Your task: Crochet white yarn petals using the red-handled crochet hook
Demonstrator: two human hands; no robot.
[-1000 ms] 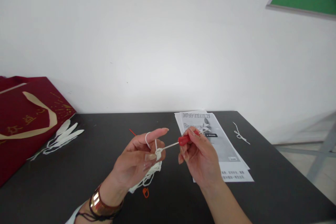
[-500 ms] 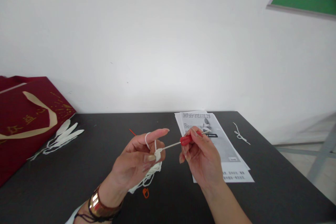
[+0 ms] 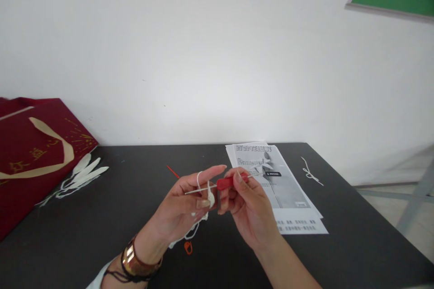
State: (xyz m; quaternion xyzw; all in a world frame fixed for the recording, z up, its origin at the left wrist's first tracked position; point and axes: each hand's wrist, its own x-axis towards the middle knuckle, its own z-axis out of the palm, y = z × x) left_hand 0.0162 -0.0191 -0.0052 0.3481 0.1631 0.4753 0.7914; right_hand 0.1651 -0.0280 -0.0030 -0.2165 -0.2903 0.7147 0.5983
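Between the thumb and fingers of my left hand (image 3: 185,205) is a small white crochet piece (image 3: 211,197). White yarn (image 3: 199,175) loops over its outstretched index finger. My right hand (image 3: 249,207) grips a crochet hook by its red handle (image 3: 225,183). The hook's thin metal shaft (image 3: 196,190) points left, across the left fingers just above the crochet piece. Under my left hand, loose white yarn (image 3: 190,234) hangs or lies near the black table. Whether the hook's tip catches the yarn is too small to tell.
An orange stitch marker (image 3: 188,247) and a thin red stick (image 3: 172,171) lie on the black table (image 3: 135,180). Printed sheets (image 3: 298,221) are at right, with a knotted white yarn piece (image 3: 310,174) beyond. White petal-shaped pieces (image 3: 86,176) rest by a dark red bag (image 3: 30,158).
My right hand has moved left, carrying the hook further across the left fingers. My left hand has shifted slightly right, and the hands are now closer together.
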